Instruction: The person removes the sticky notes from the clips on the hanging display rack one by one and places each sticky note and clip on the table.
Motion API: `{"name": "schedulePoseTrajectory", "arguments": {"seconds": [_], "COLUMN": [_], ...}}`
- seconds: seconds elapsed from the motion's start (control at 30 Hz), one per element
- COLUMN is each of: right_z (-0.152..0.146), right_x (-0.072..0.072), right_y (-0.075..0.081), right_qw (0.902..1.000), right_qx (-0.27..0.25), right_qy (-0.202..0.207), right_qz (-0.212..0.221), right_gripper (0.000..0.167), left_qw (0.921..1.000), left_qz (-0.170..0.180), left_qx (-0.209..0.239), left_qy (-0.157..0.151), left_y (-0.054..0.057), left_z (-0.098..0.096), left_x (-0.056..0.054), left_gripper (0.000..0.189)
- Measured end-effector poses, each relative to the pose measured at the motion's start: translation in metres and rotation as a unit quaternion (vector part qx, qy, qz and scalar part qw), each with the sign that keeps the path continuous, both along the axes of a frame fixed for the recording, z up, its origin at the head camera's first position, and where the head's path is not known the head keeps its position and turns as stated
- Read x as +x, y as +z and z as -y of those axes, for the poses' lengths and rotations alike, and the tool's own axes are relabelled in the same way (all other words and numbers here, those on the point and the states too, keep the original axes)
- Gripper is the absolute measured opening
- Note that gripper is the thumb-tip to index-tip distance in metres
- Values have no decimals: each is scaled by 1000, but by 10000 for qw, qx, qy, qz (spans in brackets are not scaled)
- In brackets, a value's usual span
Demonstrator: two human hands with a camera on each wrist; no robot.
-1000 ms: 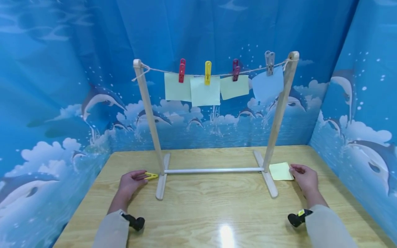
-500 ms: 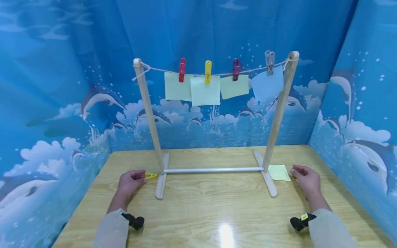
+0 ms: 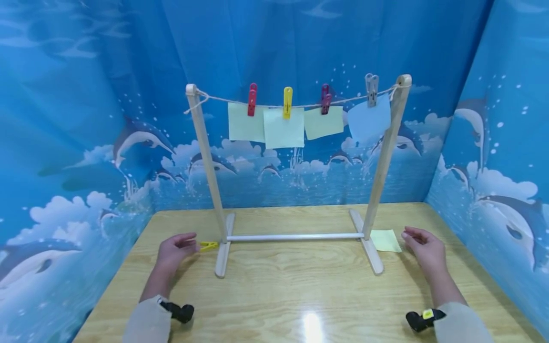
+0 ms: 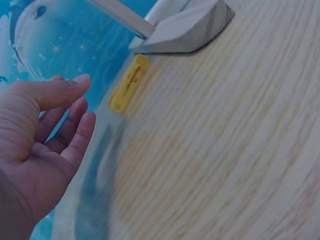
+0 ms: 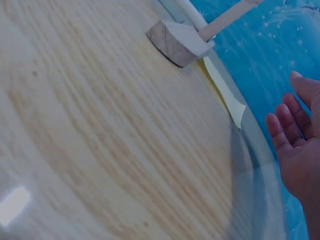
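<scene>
On the table by the rack's left foot lies a yellow clothespin (image 3: 208,246), also plain in the left wrist view. My left hand (image 3: 177,251) is just left of it, fingers loosely bent and holding nothing; the left wrist view shows a gap between fingertips and clothespin (image 4: 129,85). A pale yellow paper square (image 3: 385,240) lies against the rack's right foot, one corner lifted in the right wrist view. To its right my right hand (image 3: 426,250) hovers with relaxed fingers, apart from the paper (image 5: 225,92) and holding nothing.
A wooden rack (image 3: 296,237) stands mid-table with a string (image 3: 356,98) between its posts. Red (image 3: 252,100), yellow (image 3: 287,102), dark red (image 3: 325,100) and grey (image 3: 371,90) clothespins hold paper sheets on it. Blue dolphin-printed curtains (image 3: 274,181) enclose the table.
My left hand has let go of the yellow clothespin and drawn back left. My right hand has released the paper square and moved slightly right; the paper lies by the rack foot.
</scene>
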State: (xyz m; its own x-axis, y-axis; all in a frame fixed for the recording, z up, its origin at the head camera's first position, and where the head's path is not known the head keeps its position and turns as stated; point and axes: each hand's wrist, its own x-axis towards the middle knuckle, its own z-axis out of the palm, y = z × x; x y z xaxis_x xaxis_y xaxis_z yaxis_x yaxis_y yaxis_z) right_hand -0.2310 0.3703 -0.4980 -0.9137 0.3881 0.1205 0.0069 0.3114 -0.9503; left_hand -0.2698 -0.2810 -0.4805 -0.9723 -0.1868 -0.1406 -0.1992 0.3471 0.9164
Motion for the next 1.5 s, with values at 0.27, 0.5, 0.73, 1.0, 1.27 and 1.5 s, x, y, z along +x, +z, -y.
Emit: {"name": "schedulePoseTrajectory", "arguments": {"seconds": [0.27, 0.5, 0.73, 1.0, 1.27, 1.5], "right_z": [11, 24, 38, 55, 71, 80], "right_x": [12, 16, 22, 26, 27, 28], "right_y": [18, 33, 47, 66, 82, 88], "right_qw": [9992, 9963, 9897, 9836, 9794, 9769], "right_qx": [21, 89, 361, 802, 901, 778], "right_qy": [299, 531, 894, 1205, 1423, 1540], "right_qz": [-250, -677, -1062, -1079, -1112, -1264], "right_gripper": [38, 32, 29, 31, 35, 35], "left_qw": [9992, 9980, 9948, 9897, 9853, 9841], "left_qz": [-311, -526, -837, -1153, -1361, -1374], "left_qx": [-142, -69, 117, 34, 7, 35], "left_qy": [-209, -353, -567, -851, -1033, -1124], "left_y": [16, 35, 54, 71, 87, 98], "left_z": [-2, -9, -18, -29, -39, -46], "left_x": [9, 18, 27, 32, 35, 36], "left_gripper": [50, 47, 48, 48, 48, 48]}}
